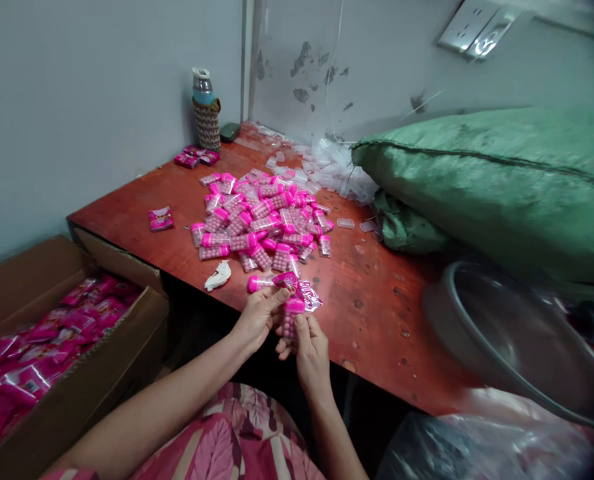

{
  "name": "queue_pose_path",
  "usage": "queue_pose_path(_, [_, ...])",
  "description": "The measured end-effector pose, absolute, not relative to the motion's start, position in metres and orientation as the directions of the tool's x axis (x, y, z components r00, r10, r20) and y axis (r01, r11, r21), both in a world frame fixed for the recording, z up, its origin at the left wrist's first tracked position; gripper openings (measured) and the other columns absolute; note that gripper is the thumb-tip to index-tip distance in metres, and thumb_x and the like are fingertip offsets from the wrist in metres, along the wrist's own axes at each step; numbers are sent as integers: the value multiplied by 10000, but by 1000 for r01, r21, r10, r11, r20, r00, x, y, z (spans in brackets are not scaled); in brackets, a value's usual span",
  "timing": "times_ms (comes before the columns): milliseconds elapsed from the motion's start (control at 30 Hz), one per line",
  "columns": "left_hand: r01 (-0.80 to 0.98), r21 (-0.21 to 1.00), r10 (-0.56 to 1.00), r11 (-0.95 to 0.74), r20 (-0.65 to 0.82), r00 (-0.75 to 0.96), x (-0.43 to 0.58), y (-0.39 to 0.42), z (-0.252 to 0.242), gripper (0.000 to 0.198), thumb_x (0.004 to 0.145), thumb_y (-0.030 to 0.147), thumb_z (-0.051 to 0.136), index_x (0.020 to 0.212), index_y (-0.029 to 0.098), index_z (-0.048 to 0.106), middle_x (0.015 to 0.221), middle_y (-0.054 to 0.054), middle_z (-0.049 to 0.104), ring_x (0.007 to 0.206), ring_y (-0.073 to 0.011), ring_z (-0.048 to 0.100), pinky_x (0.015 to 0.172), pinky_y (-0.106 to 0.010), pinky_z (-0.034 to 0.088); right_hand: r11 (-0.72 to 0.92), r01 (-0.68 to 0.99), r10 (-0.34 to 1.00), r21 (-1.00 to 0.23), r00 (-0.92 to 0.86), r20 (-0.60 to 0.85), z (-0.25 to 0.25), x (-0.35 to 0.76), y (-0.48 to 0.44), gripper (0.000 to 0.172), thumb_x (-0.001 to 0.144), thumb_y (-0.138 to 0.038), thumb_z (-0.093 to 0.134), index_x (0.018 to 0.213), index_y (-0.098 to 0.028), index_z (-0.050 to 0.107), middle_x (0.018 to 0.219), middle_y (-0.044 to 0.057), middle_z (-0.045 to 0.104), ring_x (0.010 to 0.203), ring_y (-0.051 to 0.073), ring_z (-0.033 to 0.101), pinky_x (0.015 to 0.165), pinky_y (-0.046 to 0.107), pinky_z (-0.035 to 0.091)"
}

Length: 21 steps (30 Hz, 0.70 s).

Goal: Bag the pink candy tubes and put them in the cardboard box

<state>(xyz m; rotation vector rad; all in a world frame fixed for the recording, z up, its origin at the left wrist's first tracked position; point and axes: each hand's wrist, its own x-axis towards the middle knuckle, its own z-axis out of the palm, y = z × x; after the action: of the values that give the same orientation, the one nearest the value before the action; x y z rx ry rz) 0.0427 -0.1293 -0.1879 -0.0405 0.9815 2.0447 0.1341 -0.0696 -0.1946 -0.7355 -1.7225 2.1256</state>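
Close to the table's front edge, my right hand [311,350] grips a small clear candy box [290,325] with a pink cap and rows of pink balls inside. The fingers of my left hand [261,315] pinch a shiny pink printed wrapper [287,281] at the cap end of that box. Part of the wrapper spreads out behind the cap; where its opening lies I cannot make out. Just beyond my hands, a similar box lies on its side, and a large heap of pink-capped boxes [264,217] covers the middle of the table.
On the left, a cardboard box [127,340] holds many pink packets [41,360]. A folded packet [161,219] and crumpled white scrap [218,275] lie on the red table [377,320]. A bottle [207,120], clear plastic pieces [327,167], green sack [491,173] and grey basin [457,333] stand around.
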Motion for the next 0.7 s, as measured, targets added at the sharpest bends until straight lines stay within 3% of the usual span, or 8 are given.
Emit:
queue_pose_path(133, [-699,661,733,-273,-328,-596,45,-130,-191,269,623,307,692,738,122,533,508,30,528,371,-74,460,366,-188,344,-87,93,598,-992,-791,-127,-197,135,-71,261,830,-438,435,851,-184,491,608,-34,566,404,80,534,352,177,448])
queue_pose_path(333, [-685,702,759,-195,-334,-558,42,-130,-193,229,624,282,691,691,94,577,506,1,552,405,-90,493,420,-217,386,93,154,637,-984,-768,-60,-201,139,-70,249,839,-417,429,888,-186,509,539,-44,537,398,81,521,379,174,453])
queue_pose_path(567, [-621,781,784,-62,-347,-515,35,-134,-186,239,619,303,689,636,79,609,489,-22,562,385,-97,491,393,-211,356,-191,76,505,-979,-848,-165,-199,138,-66,299,838,-460,398,836,-174,484,622,-4,592,358,79,501,311,174,402])
queue_pose_path(700, [-589,807,786,-52,-330,-523,39,-134,-184,234,632,301,675,645,75,617,497,-39,577,427,-124,527,444,-236,403,87,142,634,-986,-772,-55,-204,142,-70,285,825,-439,442,897,-181,537,493,-47,539,360,84,502,358,172,414])
